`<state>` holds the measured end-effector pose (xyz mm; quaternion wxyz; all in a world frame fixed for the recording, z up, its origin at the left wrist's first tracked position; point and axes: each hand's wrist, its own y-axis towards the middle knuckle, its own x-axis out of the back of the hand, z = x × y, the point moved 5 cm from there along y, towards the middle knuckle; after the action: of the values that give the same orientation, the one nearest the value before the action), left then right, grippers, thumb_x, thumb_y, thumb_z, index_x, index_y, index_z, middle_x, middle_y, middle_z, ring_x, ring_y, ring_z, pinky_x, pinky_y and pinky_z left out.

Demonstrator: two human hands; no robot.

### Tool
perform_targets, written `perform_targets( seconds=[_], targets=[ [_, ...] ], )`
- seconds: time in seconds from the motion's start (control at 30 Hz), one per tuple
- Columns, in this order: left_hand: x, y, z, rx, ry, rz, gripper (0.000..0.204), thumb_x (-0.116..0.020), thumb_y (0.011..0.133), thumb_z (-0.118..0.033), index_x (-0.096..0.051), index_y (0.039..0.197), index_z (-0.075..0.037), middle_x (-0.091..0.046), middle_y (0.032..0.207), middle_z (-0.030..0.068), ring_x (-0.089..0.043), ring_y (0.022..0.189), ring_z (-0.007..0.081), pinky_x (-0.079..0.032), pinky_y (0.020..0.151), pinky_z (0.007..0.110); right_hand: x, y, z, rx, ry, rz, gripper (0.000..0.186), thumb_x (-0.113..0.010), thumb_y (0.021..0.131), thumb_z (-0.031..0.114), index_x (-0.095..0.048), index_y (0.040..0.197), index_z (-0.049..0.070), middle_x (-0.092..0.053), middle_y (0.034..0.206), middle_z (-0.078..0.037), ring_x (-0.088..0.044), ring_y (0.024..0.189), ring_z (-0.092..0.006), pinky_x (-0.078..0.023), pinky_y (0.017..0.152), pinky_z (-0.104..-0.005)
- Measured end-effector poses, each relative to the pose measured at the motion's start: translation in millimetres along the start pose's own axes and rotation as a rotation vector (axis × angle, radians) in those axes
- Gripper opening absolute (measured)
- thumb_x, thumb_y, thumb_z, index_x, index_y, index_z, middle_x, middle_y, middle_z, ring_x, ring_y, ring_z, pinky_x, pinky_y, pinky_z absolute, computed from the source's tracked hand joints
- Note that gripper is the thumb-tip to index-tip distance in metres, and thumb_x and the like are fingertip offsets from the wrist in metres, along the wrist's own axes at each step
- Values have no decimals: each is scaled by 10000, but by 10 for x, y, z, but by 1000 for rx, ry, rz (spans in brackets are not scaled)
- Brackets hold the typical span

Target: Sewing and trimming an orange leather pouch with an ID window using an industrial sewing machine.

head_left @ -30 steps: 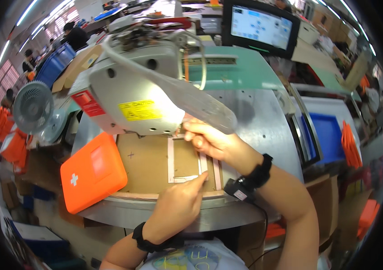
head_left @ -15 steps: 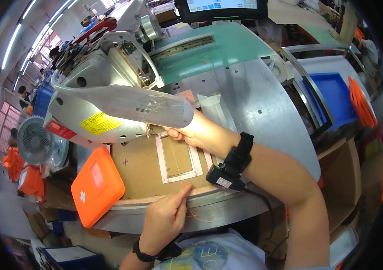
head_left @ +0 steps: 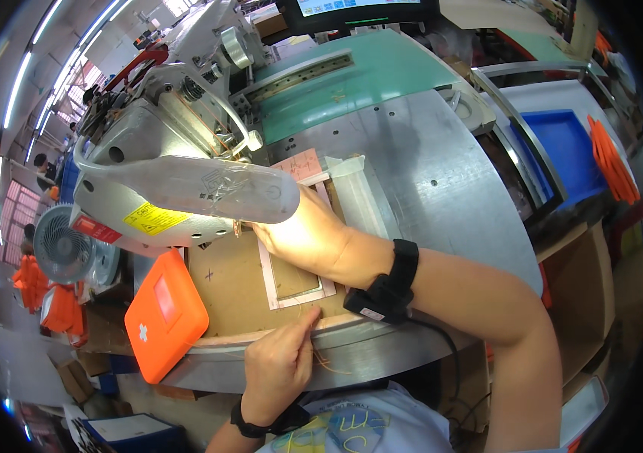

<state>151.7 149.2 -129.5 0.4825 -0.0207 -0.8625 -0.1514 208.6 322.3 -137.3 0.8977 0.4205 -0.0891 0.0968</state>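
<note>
My right hand [head_left: 310,238] reaches in under the sewing machine [head_left: 148,143] head, brightly lit. Its fingertips are hidden behind the clear plastic guard [head_left: 216,189]. Below it lies a brown template board [head_left: 219,287] with a white-edged rectangular frame [head_left: 284,302]. At the board's front edge rests my left hand [head_left: 284,355], forefinger stretched forward, thumb against it and the other fingers curled. A thin orange thread [head_left: 329,365] trails from beside that hand, seemingly pinched there. An orange case with a white cross [head_left: 167,317] lies over the board's left corner.
The curved metal table [head_left: 442,211] carries a green sheet [head_left: 367,75] at the back. A screen [head_left: 359,9] stands behind. To the right are a blue tray [head_left: 563,155] with orange pieces [head_left: 612,158] and a cardboard box [head_left: 578,279]. A fan [head_left: 65,238] stands left.
My right hand has shifted left and turned, its fingers passing out of sight and its back covering more of the frame. My left hand stays nearly in place. The whole view has shifted slightly.
</note>
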Motion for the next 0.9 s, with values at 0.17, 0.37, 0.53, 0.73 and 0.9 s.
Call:
perform_targets(
  seconds=[0.17,0.37,0.53,0.73,0.9],
  targets=[
    [-5,-7,14,-2,-2,5,309,-602,869,51,-697,1151,-31,-698,820,158,-682,685,296,-517,620,352,145,20,214,-25,151,189,120,-611,782,109,-693,806,25,-669,766,-162,-663,727,-349,-533,636,-427],
    [83,18,-75,-31,-89,154,315,-638,841,44,-697,1141,-28,-694,877,155,-683,756,294,-530,673,345,131,-121,-75,-261,217,359,117,-630,846,125,-704,815,39,-675,728,-131,-656,679,-247,-494,635,-396],
    [360,38,-180,-120,-124,206,297,-661,840,23,-694,1131,-26,-654,1115,153,-644,988,297,-525,849,374,183,-202,-86,-532,219,546,116,-635,854,117,-718,842,37,-671,714,-142,-661,689,-238,-495,639,-396],
    [656,324,-58,-341,301,-140,351,-664,841,3,-666,1189,-42,-654,1221,132,-583,1242,327,-467,1031,454,384,-437,668,-66,-147,721,72,-621,770,88,-657,817,46,-634,705,-181,-646,670,-376,-514,598,-464],
    [452,346,-182,-504,134,145,266,-684,837,-5,-675,1095,-75,-693,1017,88,-640,1104,279,-387,1102,595,987,-559,1180,-221,-213,1174,87,-614,793,88,-655,858,46,-643,724,-176,-671,747,-375,-528,655,-474]
  ],
)
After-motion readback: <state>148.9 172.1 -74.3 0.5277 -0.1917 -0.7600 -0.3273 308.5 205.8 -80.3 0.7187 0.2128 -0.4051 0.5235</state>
